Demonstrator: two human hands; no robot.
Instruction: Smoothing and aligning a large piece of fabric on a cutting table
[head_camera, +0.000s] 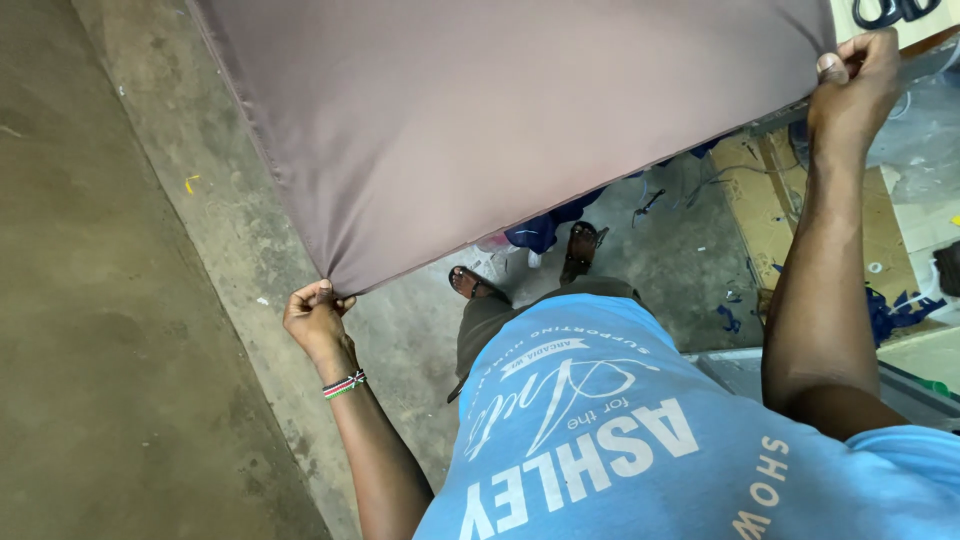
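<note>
Left hand (318, 312), at 8 o'clock, is closed, pinching the lower corner of the cloth (500, 120). Right hand (852, 85), at 2 o'clock, is closed on the opposite corner. Cloth is stretched taut between both, above the concrete floor (120, 300). Beaded bracelet (344, 384) on left wrist.

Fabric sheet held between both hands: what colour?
The fabric sheet is a plain muted mauve-brown, no pattern. Head view shows it.
</note>
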